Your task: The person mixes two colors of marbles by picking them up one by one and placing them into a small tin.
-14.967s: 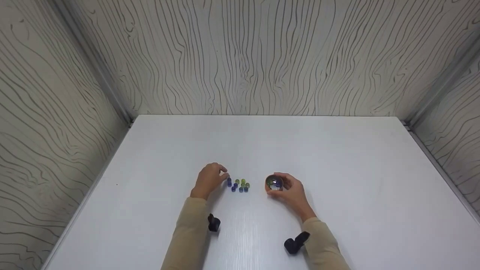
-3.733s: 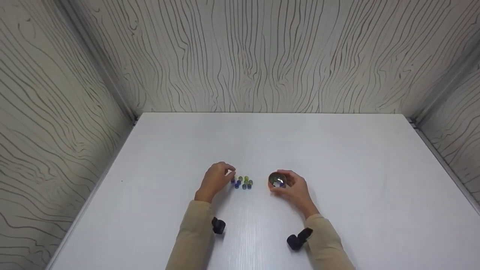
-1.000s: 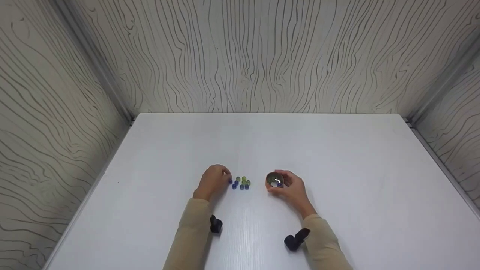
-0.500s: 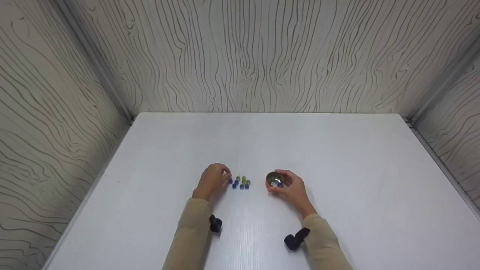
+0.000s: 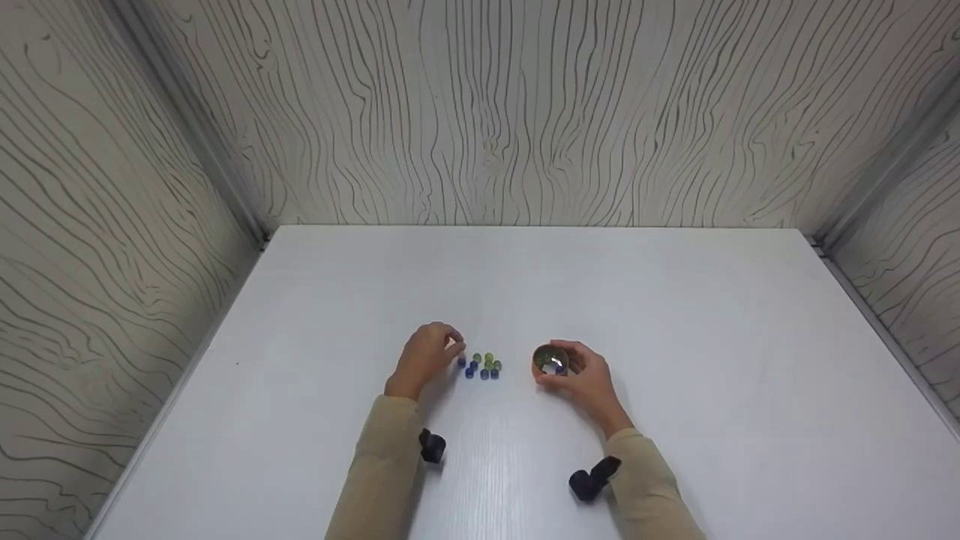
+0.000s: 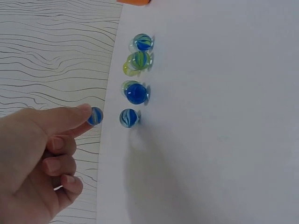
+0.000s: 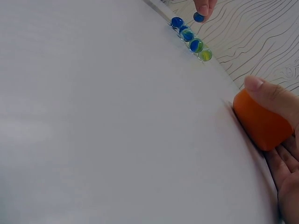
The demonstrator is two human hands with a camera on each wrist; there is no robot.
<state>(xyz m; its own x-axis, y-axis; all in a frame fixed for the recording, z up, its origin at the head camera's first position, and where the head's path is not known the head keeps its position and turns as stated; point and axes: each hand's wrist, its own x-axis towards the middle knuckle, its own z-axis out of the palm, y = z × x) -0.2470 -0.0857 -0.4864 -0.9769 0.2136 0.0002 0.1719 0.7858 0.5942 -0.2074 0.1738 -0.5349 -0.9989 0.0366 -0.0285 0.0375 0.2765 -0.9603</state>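
Observation:
My left hand (image 5: 426, 358) pinches a blue marble (image 6: 95, 116) between thumb and index finger, raised a little above the white table; the other fingers are curled in. Just below and beside it lies a clear marble with blue swirls (image 6: 128, 118). Several more blue and yellow-green marbles (image 5: 484, 374) sit in a loose cluster to the right of this hand. My right hand (image 5: 589, 379) grips a small round orange cup (image 7: 261, 120) standing on the table, thumb on one side and fingers on the other. Its shiny inside shows blue and green spots in the head view.
The white tabletop (image 5: 675, 300) stretches out around both hands. Wood-grain patterned panels (image 5: 487, 112) stand behind it and at both sides. A black wrist camera (image 5: 433, 446) hangs beside the left sleeve, and another black camera (image 5: 589, 484) sits at the right sleeve.
About a second ago the left hand was lower, right at the leftmost blue marble; it has risen slightly with a marble pinched. The right hand and cup have stayed in place.

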